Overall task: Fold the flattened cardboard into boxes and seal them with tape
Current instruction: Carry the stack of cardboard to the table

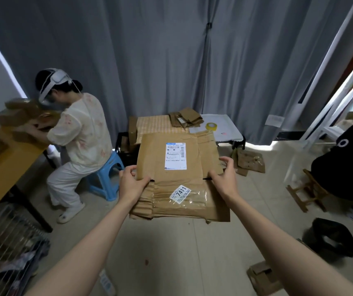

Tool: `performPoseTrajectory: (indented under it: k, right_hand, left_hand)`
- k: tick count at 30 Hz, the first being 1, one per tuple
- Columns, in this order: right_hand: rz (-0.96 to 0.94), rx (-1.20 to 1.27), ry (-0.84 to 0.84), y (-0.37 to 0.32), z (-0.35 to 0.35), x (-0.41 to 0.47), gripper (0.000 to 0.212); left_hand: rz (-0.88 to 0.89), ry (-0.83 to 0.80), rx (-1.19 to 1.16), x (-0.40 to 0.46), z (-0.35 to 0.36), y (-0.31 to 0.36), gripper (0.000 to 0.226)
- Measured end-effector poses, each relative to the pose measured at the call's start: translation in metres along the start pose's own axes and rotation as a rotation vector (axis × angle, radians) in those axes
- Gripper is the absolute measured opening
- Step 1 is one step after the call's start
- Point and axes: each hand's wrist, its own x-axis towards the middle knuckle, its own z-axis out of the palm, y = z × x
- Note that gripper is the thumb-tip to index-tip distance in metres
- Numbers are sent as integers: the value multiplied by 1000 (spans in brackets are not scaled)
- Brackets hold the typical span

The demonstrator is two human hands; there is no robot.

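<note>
My left hand (131,184) pinches the left edge of the cardboard (177,180), thumb on top and the other fingers (126,170) curled round the side. My right hand (224,178) holds the right edge the same way, thumb near a slit in the board, the other fingers bent over a loose flap.

The cardboard is in the middle of the frame, held up in the air above the floor, flat and tipped away from me. It is brown and thin, and I think it is light. It looks worn and soft: the near left part is full of wrinkles, so I guess it will bend and flop there instead of staying stiff. A shiny strip of old tape (189,196) runs across the near part. That spot looks slippery, so I would keep my fingers on the bare brown board. A white label (175,155) sits on the far half, and a small sticker (181,192) with 7411 is on the tape.

I think the best places to hold are the side edges by the slits, where the folds start. Then the flat piece can be pushed open into a box.

Further up the frame a low worktop (224,129) holds a yellow tape roll (211,126) and more flat boxes (185,119). At the left a person (79,133) sits on a blue stool (105,178).
</note>
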Motion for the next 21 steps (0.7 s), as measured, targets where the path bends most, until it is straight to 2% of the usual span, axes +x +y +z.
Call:
performPoseTrajectory:
  k: [10,21]
  right_hand:
    - [42,7,2,35,97,193,53]
    - [96,19,-96,42,192,379,56]
  left_hand:
    - [18,-26,14,204,79,-18,60]
    - [-60,-30,7,398,131,-21,65]
